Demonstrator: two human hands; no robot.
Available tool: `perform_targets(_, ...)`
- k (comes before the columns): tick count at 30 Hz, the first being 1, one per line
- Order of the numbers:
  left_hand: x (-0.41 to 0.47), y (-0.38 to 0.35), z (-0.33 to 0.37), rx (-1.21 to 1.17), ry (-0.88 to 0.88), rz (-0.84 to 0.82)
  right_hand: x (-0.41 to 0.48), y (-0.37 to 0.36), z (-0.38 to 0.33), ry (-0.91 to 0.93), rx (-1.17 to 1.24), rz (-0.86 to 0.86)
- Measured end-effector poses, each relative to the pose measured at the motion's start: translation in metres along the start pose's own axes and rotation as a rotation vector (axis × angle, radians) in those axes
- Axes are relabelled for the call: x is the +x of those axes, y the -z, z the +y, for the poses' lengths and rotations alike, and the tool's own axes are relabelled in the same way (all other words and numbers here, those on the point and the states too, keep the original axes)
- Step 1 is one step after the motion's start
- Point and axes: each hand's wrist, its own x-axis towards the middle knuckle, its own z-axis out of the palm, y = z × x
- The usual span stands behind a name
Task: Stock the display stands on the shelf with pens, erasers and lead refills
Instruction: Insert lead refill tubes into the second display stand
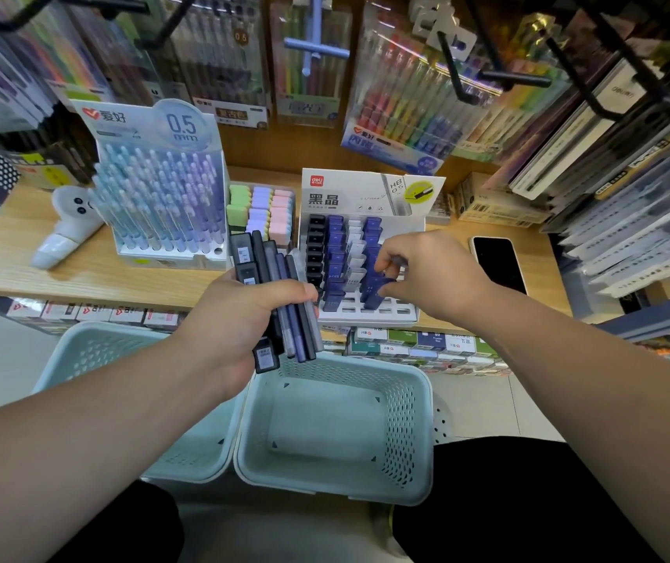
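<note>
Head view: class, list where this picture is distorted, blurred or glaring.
Head view: the wide-angle lens bows the shelf edge and fans the hanging packs outward. Head view: those packs are soft, with glare streaks on their plastic. Head view: the fingers of the right hand and their refill look slightly smeared; the refills in the left hand are sharper. Light is even.

My head camera looked forward and down, close to the lead refill stand (349, 197). In view, baskets (404, 420) lay below that stand, pen packs (398, 87) above.
</note>
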Motion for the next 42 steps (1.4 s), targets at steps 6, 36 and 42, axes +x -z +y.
perform_targets(6, -0.001, 0.002, 0.000, -0.018, 0.004, -0.006, -0.001, -0.003, -0.001, 0.054, -0.050, 0.010)
perform_targets(36, -0.001, 0.000, -0.001, 0.009, 0.013, -0.005, 0.001, -0.010, 0.008, 0.097, -0.044, 0.023)
perform_targets(42, 0.002, 0.002, -0.002, 0.015, 0.020, 0.013, 0.002, -0.011, 0.008, 0.068, 0.008, -0.027)
